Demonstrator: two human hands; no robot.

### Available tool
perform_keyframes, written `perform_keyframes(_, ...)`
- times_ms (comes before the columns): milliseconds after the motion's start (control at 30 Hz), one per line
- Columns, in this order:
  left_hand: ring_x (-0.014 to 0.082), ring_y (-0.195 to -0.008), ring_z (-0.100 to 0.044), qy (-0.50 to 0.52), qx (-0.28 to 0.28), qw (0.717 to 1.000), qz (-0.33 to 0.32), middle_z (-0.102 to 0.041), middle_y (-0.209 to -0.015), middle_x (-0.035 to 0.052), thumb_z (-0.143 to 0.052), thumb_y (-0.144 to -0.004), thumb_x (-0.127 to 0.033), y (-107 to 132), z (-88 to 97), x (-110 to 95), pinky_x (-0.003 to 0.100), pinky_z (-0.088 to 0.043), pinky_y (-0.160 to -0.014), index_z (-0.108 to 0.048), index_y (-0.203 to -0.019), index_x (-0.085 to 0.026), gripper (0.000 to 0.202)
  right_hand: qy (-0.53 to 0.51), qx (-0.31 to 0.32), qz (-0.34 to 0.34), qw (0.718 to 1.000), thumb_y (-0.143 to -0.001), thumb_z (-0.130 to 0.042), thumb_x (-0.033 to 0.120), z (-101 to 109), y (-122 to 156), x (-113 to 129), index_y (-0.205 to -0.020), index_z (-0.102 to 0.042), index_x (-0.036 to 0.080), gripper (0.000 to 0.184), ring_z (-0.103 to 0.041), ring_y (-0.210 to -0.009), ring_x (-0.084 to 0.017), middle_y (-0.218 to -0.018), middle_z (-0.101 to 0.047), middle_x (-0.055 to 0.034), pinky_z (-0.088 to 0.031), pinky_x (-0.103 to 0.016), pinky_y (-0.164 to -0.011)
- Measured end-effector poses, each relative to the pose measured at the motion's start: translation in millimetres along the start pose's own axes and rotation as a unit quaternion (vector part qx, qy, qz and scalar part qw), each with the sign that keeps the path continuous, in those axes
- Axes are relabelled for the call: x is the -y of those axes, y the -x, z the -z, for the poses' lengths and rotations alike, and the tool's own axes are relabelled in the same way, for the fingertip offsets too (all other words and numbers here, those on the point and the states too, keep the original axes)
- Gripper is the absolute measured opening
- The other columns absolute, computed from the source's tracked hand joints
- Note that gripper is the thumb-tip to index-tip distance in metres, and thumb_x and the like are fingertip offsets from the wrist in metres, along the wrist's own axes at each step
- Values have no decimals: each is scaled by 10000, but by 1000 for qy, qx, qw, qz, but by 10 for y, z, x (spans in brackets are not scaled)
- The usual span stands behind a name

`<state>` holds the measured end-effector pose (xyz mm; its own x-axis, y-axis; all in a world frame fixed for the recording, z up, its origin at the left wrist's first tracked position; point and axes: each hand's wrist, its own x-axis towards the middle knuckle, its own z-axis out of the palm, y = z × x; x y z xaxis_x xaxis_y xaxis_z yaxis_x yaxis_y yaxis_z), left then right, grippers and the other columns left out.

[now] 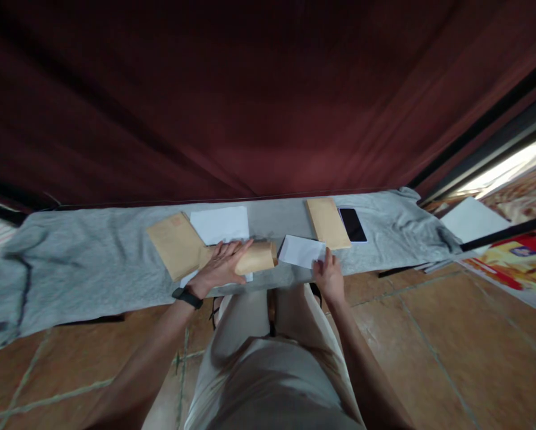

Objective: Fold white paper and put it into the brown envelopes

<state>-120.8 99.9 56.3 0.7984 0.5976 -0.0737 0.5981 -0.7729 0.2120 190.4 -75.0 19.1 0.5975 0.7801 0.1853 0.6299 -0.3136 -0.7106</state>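
Observation:
My left hand (223,263) lies flat with fingers spread on a brown paper envelope (259,257), whose right end faces a folded white paper (298,249). That paper's right end is pinched between the thumb and fingers of my right hand (329,275). Under and beside my left hand, another brown envelope (175,242) slants to the left. White sheets (221,224) lie behind my left hand, and a white edge shows beneath it. Beyond my right hand rests a further brown envelope (329,222).
A dark-screened phone (353,225) lies beside the right envelope. Grey cloth (102,257) covers the narrow bench. A dark red fabric (250,107) hangs right behind it. At the right stand a black frame bar (510,234) and a red and yellow printed package (518,266).

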Motion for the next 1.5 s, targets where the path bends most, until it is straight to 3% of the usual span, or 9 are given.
perform_keyframes(67, 358, -1447, -368, 1, -3, 1000, 1, -419, -1545, 163, -776, -722, -466, 5, -3, -31, 585, -156, -1214, -109, -1619, -266, 1136, 9, -8, 52, 999, -923, -513, 335, -3, 31, 124, -1365, -544, 157, 477, -539, -1221, -336, -1300, -585, -193, -416, -568, -1080)
perform_keyframes(167, 359, -1462, -346, 3, -5, 1000, -3, -406, -1558, 164, -788, -715, -456, 11, -27, -66, 584, -154, -1218, -130, -1618, -258, 1134, -132, 104, 109, 980, -961, -469, 312, -150, 36, 312, -1204, -670, 230, 325, -611, -1148, -252, -1235, -654, -114, -484, -434, -1038)
perform_keyframes(467, 356, -1481, -311, -25, 14, 1000, -10, -392, -1565, 175, -789, -716, -446, -1, 92, -96, 587, -136, -1220, -167, -1613, -242, 1111, -326, 298, 2, 897, -774, -534, 202, -903, -171, 574, -990, -750, 208, 305, -684, -878, -201, -936, -763, -12, -554, -332, -839)
perform_keyframes(667, 353, -1445, -370, -76, -32, 996, -28, -443, -1529, 158, -831, -710, -370, 46, 390, -179, 590, -85, -1229, -135, -1617, -299, 1145, -384, 266, 9, 884, -759, -481, 197, -971, -247, 750, -1046, -733, 215, 382, -668, -874, -194, -927, -750, 4, -551, -310, -806)
perform_keyframes(833, 354, -1434, -379, -73, -35, 997, 12, -442, -1522, 161, -829, -704, -403, 89, 440, 105, 599, -109, -1220, -90, -1620, -302, 1182, -402, 232, -4, 886, -825, -545, 297, -984, -290, 867, -1024, -718, 216, 276, -684, -904, -210, -994, -749, -39, -563, -355, -856)
perform_keyframes(1167, 419, -1513, -235, -20, 21, 992, 123, -282, -1636, 187, -797, -677, -496, 373, 153, 632, 663, -134, -1200, -140, -1619, -276, 1170, -93, 86, 152, 980, -951, -421, 197, -532, -60, 254, -1212, -676, 203, 365, -584, -1218, -264, -1254, -655, -134, -465, -475, -1095)
perform_keyframes(1300, 416, -1533, -180, -7, -33, 995, 93, -205, -1673, 168, -760, -757, -541, 328, 196, 381, 651, -157, -1211, -174, -1613, -271, 1072, -31, 56, 187, 980, -982, -387, 192, -415, 46, 29, -1286, -633, 209, 391, -510, -1311, -277, -1335, -610, -139, -429, -524, -1123)
perform_keyframes(1400, 328, -1543, -207, 63, -110, 991, 33, -241, -1668, 144, -616, -908, -500, 187, 103, -127, 521, -268, -1227, -141, -1617, -243, 891, -1, 8, 163, 987, -989, -389, 214, -358, 112, -85, -1344, -581, 207, 404, -480, -1328, -286, -1380, -568, -146, -422, -541, -1105)
perform_keyframes(1500, 273, -1519, -291, 182, -106, 978, 4, -301, -1649, 130, -535, -968, -412, -44, -214, -733, 469, -357, -1196, -195, -1606, -254, 740, 22, -59, 102, 993, -984, -415, 270, -312, 159, -175, -1372, -537, 185, 415, -487, -1283, -301, -1378, -545, -164, -430, -548, -1065)
